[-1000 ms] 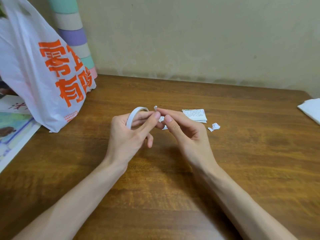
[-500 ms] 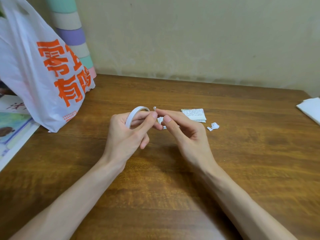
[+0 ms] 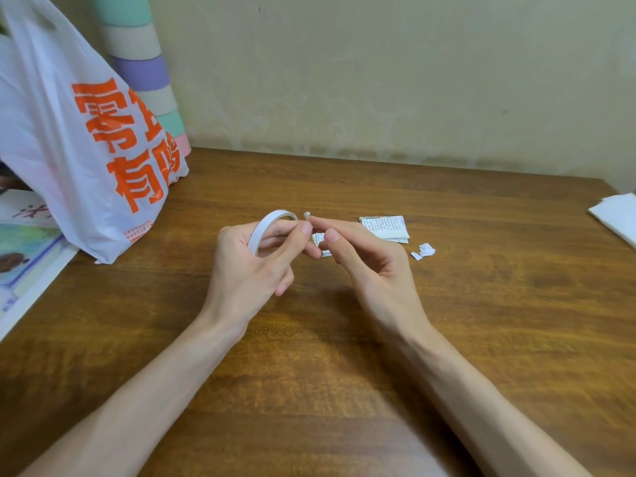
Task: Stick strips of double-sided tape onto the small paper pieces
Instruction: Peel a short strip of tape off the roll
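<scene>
Fingers [image 3: 299, 241] hide most of the small paper piece [image 3: 318, 239]; the right edge cuts off what seem white sheets [image 3: 616, 215].

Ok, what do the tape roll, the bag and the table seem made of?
Tape roll: thin white ring, matte, paper-like liner. Plastic bag: thin translucent white film, crinkled, orange print. Table: brown wood grain, mild sheen; solid or veneer, cannot tell.

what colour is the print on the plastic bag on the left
Orange characters on a white plastic bag; clearest in the head view.
</scene>
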The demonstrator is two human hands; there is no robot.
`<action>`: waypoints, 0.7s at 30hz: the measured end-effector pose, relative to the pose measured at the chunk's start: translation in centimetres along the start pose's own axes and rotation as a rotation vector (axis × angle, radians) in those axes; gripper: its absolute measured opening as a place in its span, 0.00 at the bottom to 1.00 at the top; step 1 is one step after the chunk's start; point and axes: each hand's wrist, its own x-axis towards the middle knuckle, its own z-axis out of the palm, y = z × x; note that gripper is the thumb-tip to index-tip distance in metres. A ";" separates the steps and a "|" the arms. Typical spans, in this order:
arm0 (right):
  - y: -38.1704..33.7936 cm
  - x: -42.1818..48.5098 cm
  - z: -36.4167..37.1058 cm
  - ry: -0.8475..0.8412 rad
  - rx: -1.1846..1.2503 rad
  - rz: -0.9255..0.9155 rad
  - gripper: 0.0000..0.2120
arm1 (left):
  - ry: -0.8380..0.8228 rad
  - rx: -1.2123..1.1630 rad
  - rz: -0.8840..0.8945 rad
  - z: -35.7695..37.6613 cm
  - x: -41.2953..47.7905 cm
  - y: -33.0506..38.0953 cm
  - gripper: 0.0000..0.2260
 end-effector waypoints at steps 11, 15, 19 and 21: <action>0.0 0.0 -0.1 -0.003 0.000 0.002 0.11 | 0.000 0.029 0.054 0.0 0.1 -0.1 0.07; -0.1 0.1 0.0 0.004 0.013 0.007 0.11 | 0.002 0.038 0.061 0.0 0.2 -0.3 0.07; -0.1 0.1 -0.1 -0.004 0.006 0.009 0.11 | -0.001 0.025 0.057 -0.1 0.1 -0.2 0.06; -0.1 0.1 -0.1 -0.005 0.007 0.011 0.11 | -0.003 0.032 0.061 0.0 0.1 -0.1 0.06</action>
